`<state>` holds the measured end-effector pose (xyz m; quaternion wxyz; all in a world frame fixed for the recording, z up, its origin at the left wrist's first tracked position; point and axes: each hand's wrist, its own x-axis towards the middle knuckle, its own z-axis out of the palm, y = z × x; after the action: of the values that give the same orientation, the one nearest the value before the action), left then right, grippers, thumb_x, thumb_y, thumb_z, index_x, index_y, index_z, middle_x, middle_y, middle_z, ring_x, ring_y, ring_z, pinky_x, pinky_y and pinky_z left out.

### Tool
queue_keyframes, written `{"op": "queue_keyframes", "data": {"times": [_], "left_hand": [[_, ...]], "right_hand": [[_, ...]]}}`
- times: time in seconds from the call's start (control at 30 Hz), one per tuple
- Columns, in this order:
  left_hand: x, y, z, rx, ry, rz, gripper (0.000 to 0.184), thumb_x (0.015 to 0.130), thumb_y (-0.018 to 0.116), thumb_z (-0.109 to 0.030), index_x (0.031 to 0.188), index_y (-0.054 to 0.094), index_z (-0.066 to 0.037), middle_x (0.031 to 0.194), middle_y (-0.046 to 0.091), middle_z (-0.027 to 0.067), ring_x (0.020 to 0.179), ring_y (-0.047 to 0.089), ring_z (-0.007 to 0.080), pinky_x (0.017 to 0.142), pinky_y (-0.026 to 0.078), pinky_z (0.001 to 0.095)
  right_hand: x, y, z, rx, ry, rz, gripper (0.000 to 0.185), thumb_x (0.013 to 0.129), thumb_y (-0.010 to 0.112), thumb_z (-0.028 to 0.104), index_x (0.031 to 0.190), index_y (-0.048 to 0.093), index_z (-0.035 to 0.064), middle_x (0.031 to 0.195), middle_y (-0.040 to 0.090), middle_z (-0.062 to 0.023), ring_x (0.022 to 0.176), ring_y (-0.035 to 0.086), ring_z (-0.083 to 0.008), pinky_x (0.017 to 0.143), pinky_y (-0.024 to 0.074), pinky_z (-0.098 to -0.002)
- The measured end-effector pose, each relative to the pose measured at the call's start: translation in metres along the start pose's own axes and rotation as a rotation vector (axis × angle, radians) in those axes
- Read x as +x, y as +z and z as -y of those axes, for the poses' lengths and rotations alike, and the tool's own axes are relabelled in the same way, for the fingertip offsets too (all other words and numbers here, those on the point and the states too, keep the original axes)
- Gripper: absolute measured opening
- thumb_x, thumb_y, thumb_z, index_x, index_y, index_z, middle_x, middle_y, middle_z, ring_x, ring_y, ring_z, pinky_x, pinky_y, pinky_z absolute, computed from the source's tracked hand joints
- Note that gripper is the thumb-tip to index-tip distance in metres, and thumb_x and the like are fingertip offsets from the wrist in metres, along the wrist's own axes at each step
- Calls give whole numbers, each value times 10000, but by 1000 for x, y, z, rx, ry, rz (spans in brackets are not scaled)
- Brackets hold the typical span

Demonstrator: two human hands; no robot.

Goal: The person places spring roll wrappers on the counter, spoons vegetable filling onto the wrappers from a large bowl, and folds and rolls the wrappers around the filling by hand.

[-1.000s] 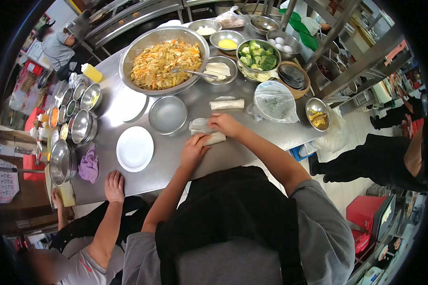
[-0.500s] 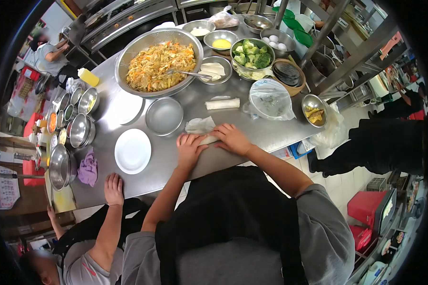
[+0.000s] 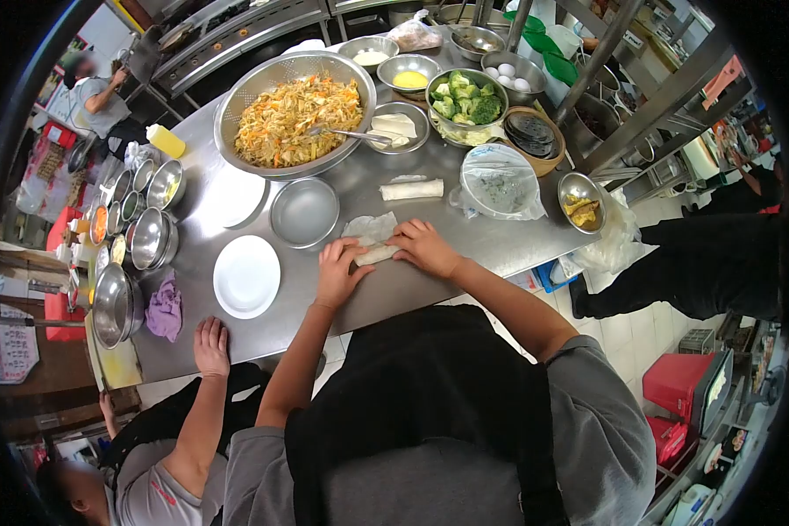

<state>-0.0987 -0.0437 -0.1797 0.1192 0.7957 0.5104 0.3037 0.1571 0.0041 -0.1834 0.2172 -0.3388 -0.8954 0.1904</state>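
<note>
A pale roll [image 3: 377, 254] lies on the steel table between my two hands, with its loose wrapper sheet [image 3: 370, 228] spread on the far side. My left hand [image 3: 337, 269] presses on the roll's left end, fingers bent round it. At the right end, the fingers of my right hand [image 3: 422, 247] are closed on the same roll. Farther back lies a finished-looking white roll [image 3: 412, 189]. Left of my hands are an empty metal bowl [image 3: 304, 213] and a white plate [image 3: 246, 277].
Behind stand a colander of shredded filling [image 3: 294, 118], a broccoli bowl [image 3: 467, 103] and a plastic-covered bowl [image 3: 500, 181]. A co-worker's hand [image 3: 210, 346] rests on the table's near left edge, by a purple cloth [image 3: 164, 309]. Another person [image 3: 693, 267] stands at right.
Since a second ago, my hands have spread to the roll's two ends, and more of the roll shows between them. The view has shifted slightly.
</note>
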Motion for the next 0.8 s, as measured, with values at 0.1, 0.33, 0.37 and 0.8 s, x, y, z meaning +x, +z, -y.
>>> {"op": "queue_keyframes", "data": {"times": [0.1, 0.33, 0.37, 0.8], "left_hand": [[-1, 2, 1, -86, -58, 12, 438, 719, 873, -291, 1062, 700, -80, 1097, 672, 87, 1076, 611, 327, 922, 480, 437], [1, 1, -1, -226, -121, 47, 455, 754, 862, -228, 1131, 667, -65, 1076, 657, 125, 1118, 614, 340, 913, 522, 429], [2, 0, -5, -290, -156, 5, 440, 783, 844, -220, 1145, 653, -57, 1081, 649, 134, 1125, 610, 337, 915, 522, 423], [-18, 12, 5, -126, -255, -170, 110, 918, 663, -57, 1001, 708, -1, 1087, 647, 114, 1044, 620, 291, 888, 502, 368]], "right_hand": [[2, 0, -3, 24, 3, 19, 345, 888, 694, 287, 1204, 685, 146, 1169, 584, -43, 1156, 513, -277, 949, 427, -438], [5, 0, -9, 75, 11, 60, 340, 912, 673, 300, 1212, 682, 140, 1179, 585, -55, 1159, 508, -297, 969, 426, -448], [6, 0, -9, 87, 19, 71, 339, 915, 670, 302, 1212, 681, 139, 1183, 585, -56, 1162, 506, -298, 974, 425, -449], [3, 1, -11, 127, 3, 69, 364, 902, 685, 295, 1232, 668, 143, 1187, 582, -54, 1162, 512, -298, 981, 431, -440]]}}
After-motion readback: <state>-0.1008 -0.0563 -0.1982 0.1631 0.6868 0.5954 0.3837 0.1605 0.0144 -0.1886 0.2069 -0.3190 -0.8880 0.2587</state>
